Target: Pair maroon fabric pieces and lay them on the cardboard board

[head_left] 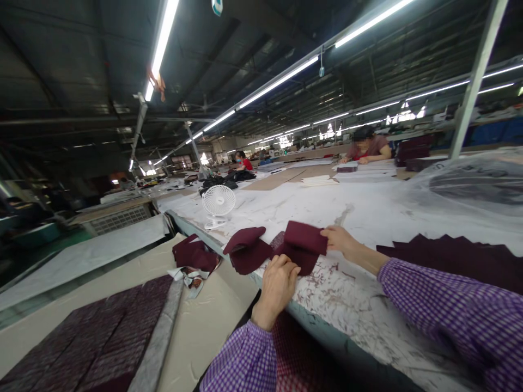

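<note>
Folded maroon cloth piece (303, 237) between two bare hands: right hand (341, 240) pinches its right edge, fingers nearly closed; left hand (277, 280) curls at its near-left edge, grip unclear.

Fan (219, 200) behind cloth (303, 237) on table (281, 204)

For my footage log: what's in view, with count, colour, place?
table: one, white, centre
fan: one, white, left
cut fabric: several, maroon, by hands
zigzag fabric: unclear, maroon, right
speckled fabric: unclear, maroon, lower left
bundle: one, maroon, left
plastic: unclear, transparent, right
pile: one, black, behind fan
board: unclear, brown, centre
posts: several, grey, background
lights: several, white, overhead
people: several, reddish tops, background
left hand, right hand: one each, purple sleeves, centre
</note>
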`<control>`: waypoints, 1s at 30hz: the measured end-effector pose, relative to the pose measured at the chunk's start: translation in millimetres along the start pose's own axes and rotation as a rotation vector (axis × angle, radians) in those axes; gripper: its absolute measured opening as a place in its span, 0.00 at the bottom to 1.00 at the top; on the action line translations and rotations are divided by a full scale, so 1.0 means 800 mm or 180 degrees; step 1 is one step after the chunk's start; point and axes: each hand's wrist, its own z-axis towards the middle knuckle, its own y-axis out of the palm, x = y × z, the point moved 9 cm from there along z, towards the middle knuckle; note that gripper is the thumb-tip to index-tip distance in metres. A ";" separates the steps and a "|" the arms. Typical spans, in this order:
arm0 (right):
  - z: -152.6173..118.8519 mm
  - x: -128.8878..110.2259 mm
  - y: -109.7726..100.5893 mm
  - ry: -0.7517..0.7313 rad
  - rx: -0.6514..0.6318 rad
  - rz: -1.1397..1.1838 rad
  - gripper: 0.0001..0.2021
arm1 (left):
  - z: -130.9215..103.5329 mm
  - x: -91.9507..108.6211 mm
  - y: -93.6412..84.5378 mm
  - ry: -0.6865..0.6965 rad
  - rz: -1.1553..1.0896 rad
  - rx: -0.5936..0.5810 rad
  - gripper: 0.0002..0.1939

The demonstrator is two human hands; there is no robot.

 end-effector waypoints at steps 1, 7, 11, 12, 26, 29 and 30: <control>0.003 0.001 -0.023 0.0026 0.0306 0.0090 0.13 | 0.001 -0.002 0.001 -0.0018 -0.0009 -0.0040 0.13; -0.020 -0.046 -0.132 -0.0322 0.1350 0.0412 0.11 | 0.007 -0.003 -0.008 -0.0136 -0.0229 -0.0123 0.12; -0.069 -0.111 -0.093 -0.1034 0.0782 -0.0657 0.13 | 0.006 -0.008 -0.029 -0.0838 -0.1886 0.0164 0.21; -0.086 -0.126 -0.069 -0.1305 0.0532 -0.1040 0.13 | 0.003 -0.009 -0.025 -0.1159 -0.2657 0.0155 0.27; -0.115 -0.062 0.006 -0.0430 -0.1092 -0.0360 0.34 | -0.053 0.022 0.006 -0.1786 -0.4554 0.0217 0.23; -0.113 -0.032 0.019 -0.0006 -0.1545 0.0236 0.31 | -0.055 0.018 0.012 -0.1752 -0.4537 0.0156 0.26; -0.113 -0.029 0.020 0.0021 -0.1593 0.0312 0.28 | -0.053 0.011 0.013 -0.1746 -0.4382 0.0209 0.27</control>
